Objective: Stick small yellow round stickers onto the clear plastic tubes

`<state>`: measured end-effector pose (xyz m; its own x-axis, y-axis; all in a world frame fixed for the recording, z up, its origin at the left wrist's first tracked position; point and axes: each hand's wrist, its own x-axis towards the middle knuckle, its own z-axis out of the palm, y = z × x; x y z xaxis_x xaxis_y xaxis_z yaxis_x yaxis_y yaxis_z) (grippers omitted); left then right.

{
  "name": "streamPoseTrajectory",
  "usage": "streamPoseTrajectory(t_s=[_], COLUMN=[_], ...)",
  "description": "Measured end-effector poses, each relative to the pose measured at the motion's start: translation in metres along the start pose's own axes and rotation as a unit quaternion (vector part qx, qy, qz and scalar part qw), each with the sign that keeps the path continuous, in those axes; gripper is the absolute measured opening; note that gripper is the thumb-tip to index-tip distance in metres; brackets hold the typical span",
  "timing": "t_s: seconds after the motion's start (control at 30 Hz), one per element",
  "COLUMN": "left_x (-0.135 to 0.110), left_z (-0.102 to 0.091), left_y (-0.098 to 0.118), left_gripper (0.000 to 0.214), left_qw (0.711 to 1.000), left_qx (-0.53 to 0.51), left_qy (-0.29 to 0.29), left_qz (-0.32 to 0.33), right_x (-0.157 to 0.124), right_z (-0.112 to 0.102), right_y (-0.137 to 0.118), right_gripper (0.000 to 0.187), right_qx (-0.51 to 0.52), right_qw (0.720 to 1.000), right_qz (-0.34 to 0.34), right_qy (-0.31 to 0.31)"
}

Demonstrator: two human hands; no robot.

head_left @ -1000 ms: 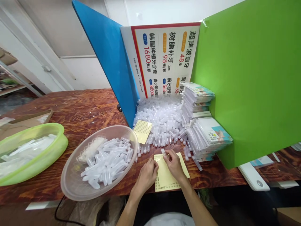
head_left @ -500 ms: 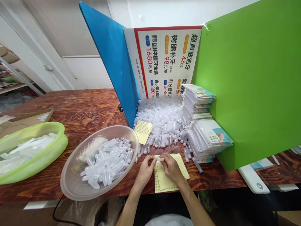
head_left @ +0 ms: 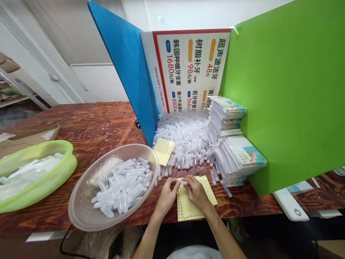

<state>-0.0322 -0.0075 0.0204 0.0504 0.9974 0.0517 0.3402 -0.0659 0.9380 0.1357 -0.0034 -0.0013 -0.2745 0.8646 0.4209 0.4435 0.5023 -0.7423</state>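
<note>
My left hand (head_left: 166, 196) and my right hand (head_left: 196, 192) meet over yellow sticker sheets (head_left: 210, 190) at the table's front edge. Both pinch a small clear plastic tube (head_left: 183, 182) held sideways between their fingertips. Just to the left stands a clear round bowl (head_left: 81, 212) with several clear tubes in it. Behind the hands lies a large loose pile of the same tubes (head_left: 185, 138), with another yellow sticker sheet (head_left: 164, 150) resting on its left edge.
A green basin (head_left: 54, 176) with plastic bags sits at the far left. Stacks of packaged cards (head_left: 237, 154) stand right of the pile. Blue (head_left: 126, 61), printed white (head_left: 188, 68) and green (head_left: 291, 90) boards wall in the work area on the brown wooden table (head_left: 102, 122).
One second ago my right hand held the tube upright on the sheet with my left hand beside it. Both hands have since lifted and closed together on the tube, now lying sideways.
</note>
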Motion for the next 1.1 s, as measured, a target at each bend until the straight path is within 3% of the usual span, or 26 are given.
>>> streamPoseTrajectory(t_s=[1.1], left_x=[-0.0001], left_z=[-0.0009], left_y=[-0.0010], left_gripper=[0.028], left_qw=[1.000], left_qx=[-0.006], left_qy=[0.013], left_qz=[-0.010], right_x=[-0.0002], right_z=[0.0002], right_y=[0.0018], right_gripper=[0.031], right_qx=[0.002], right_qw=[1.000], right_qz=[0.005], right_qy=[-0.007])
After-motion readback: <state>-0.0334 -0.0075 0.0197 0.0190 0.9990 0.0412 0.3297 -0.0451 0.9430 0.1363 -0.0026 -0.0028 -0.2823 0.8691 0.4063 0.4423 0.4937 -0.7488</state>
